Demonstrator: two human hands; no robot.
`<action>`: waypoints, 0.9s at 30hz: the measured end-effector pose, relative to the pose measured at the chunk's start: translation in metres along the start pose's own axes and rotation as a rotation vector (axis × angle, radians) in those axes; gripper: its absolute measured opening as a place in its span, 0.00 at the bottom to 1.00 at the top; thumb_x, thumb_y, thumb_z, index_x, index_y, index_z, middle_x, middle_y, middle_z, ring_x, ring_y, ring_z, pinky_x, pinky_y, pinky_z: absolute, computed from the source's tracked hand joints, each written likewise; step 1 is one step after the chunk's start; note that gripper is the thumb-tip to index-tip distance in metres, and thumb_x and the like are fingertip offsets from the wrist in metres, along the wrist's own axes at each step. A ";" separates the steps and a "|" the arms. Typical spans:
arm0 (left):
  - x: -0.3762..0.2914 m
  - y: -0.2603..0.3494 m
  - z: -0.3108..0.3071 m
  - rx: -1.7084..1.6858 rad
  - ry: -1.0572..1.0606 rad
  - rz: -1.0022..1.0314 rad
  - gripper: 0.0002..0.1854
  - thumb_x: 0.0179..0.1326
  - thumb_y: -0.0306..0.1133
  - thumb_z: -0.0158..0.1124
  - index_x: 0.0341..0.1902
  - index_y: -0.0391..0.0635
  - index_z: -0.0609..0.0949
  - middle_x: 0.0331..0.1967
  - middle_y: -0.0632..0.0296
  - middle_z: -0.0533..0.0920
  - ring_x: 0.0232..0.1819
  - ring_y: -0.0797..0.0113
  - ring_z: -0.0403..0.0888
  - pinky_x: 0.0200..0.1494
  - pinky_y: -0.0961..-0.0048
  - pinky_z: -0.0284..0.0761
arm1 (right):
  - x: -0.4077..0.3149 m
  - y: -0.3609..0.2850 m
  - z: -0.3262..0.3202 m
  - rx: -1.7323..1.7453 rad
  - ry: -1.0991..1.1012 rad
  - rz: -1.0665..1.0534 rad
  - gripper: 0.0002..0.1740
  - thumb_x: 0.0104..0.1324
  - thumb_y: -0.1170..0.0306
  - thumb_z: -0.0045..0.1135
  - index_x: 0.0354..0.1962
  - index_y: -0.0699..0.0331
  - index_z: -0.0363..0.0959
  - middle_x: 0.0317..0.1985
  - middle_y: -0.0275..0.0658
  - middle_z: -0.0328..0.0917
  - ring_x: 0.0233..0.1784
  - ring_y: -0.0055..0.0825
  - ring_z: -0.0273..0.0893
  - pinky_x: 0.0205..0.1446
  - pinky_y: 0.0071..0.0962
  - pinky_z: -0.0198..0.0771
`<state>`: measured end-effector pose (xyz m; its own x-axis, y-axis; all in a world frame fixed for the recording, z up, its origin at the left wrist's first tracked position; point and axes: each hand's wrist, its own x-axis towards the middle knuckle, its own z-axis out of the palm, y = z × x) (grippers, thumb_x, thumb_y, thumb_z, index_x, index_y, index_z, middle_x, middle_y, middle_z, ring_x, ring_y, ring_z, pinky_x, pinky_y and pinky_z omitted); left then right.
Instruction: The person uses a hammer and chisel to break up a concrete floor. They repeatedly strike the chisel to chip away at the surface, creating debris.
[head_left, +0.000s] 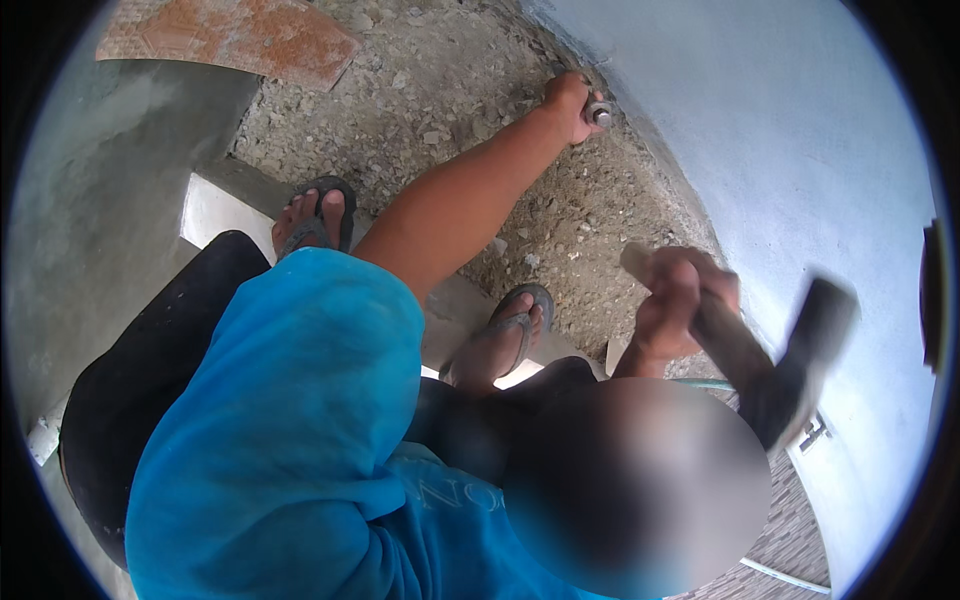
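My left hand (570, 105) is wrapped around a metal chisel (600, 114), whose round struck end points up towards me. It holds the chisel low, where the rough ground meets the wall; the working tip is hidden behind the hand. A hammer (731, 334) with a heavy dark head is in my right hand (679, 300), gripped by its handle and raised well apart from the chisel. Motion blurs the hammer's head. Broken rubble and gritty earth (465, 105) lie around my left hand.
A painted wall (750, 127) rises along the right. One reddish patterned tile slab (232, 37) lies at the upper left, beside a smooth grey floor (127, 142). My sandalled feet (311, 217) stand at the rubble's near edge. A tap (814, 433) juts from the wall at lower right.
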<state>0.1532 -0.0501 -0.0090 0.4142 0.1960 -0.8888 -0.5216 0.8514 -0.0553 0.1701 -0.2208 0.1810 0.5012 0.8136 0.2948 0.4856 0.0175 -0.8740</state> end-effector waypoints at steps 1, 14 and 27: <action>-0.007 0.004 0.003 -0.019 0.020 -0.007 0.17 0.75 0.43 0.44 0.58 0.44 0.66 0.38 0.61 0.74 0.40 0.64 0.78 0.71 0.46 0.61 | 0.006 0.000 -0.005 0.215 0.032 -0.146 0.13 0.65 0.70 0.53 0.22 0.66 0.67 0.19 0.38 0.75 0.18 0.26 0.70 0.28 0.32 0.71; 0.009 0.000 -0.003 0.034 -0.008 0.027 0.17 0.75 0.43 0.42 0.56 0.44 0.68 0.38 0.61 0.76 0.43 0.63 0.78 0.74 0.43 0.55 | -0.014 0.031 -0.007 0.037 0.021 0.034 0.05 0.63 0.74 0.53 0.30 0.66 0.68 0.19 0.39 0.74 0.19 0.24 0.70 0.24 0.27 0.68; 0.003 -0.004 0.002 0.103 0.036 0.083 0.20 0.76 0.43 0.40 0.63 0.46 0.63 0.45 0.57 0.75 0.45 0.63 0.77 0.57 0.51 0.72 | -0.008 0.034 -0.009 -0.001 -0.001 0.199 0.09 0.64 0.69 0.54 0.29 0.66 0.68 0.18 0.37 0.73 0.19 0.24 0.70 0.26 0.26 0.69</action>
<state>0.1578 -0.0520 -0.0109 0.3444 0.2520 -0.9044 -0.4732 0.8786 0.0646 0.1890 -0.2315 0.1520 0.5863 0.8017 0.1159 0.3781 -0.1443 -0.9144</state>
